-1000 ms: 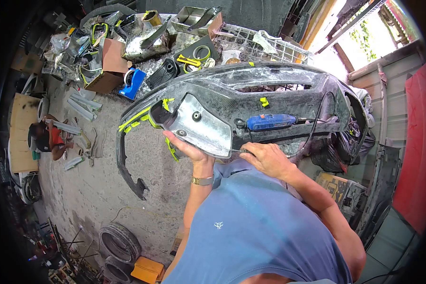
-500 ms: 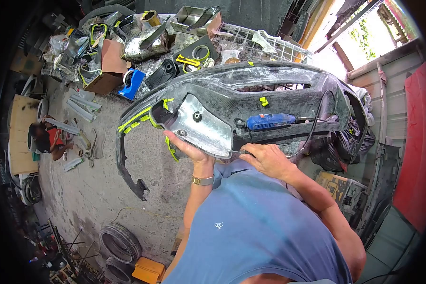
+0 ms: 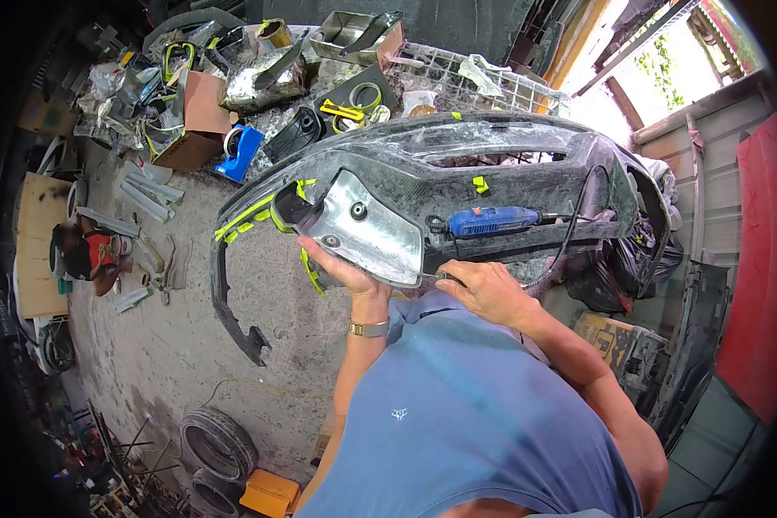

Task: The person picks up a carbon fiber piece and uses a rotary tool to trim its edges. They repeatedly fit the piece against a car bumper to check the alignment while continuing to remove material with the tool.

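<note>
My left hand (image 3: 341,266) supports a silver moulded panel (image 3: 378,235) from below, the thumb along its lower left edge. The panel's inner side faces up, with two round bosses on it. In my right hand (image 3: 485,289) is the slim handpiece of a rotary tool, mostly hidden by the fingers. Its thin tip (image 3: 429,275) meets or nearly meets the panel's lower right corner. A flexible shaft (image 3: 570,250) loops from behind that hand up to a blue rotary tool body (image 3: 492,222), which lies on a large dark car bumper (image 3: 423,181).
Yellow-green tape (image 3: 249,216) marks the bumper's left end. Behind it, a cluttered bench holds a blue tape dispenser (image 3: 240,153), a cardboard box (image 3: 200,129) and tape rolls (image 3: 365,95). Tyres (image 3: 219,443) lie at lower left. Another person (image 3: 91,250) is low at far left.
The silver panel and both hands have shifted very slightly. My grip on the panel and the handpiece stays the same. The person at far left has moved a little.
</note>
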{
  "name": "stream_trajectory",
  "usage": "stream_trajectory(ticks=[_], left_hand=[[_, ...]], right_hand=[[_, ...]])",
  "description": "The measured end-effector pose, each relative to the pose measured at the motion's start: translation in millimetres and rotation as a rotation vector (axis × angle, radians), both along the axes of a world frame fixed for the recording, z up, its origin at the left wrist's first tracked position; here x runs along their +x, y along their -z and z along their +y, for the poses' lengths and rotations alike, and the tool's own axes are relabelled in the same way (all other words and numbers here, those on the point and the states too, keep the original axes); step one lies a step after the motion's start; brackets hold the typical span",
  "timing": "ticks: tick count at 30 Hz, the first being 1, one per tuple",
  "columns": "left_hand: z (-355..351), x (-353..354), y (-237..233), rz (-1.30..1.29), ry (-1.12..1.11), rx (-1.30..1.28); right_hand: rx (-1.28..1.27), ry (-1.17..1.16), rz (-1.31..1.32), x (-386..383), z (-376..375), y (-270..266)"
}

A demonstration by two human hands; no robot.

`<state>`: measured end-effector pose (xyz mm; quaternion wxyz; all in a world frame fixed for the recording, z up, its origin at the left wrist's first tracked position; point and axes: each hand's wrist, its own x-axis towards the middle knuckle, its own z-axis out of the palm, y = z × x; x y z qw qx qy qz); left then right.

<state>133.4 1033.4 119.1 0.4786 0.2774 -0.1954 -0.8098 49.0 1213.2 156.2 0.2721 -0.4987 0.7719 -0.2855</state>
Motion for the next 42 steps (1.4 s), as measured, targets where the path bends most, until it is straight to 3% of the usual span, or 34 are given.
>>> stream_trajectory(ticks=[20,22,42], left_hand=[[-3,1,4,0.024,0.006,0.008],[-3,2,4,0.018,0.003,0.001],[-2,4,2,-0.001,-0.003,0.004]], right_hand=[[-0.012,0.007,-0.019,-1,0,0],[0.019,-0.088,-0.059,1,3,-7],[-0.044,0.028,0.093,-21,-11,15]])
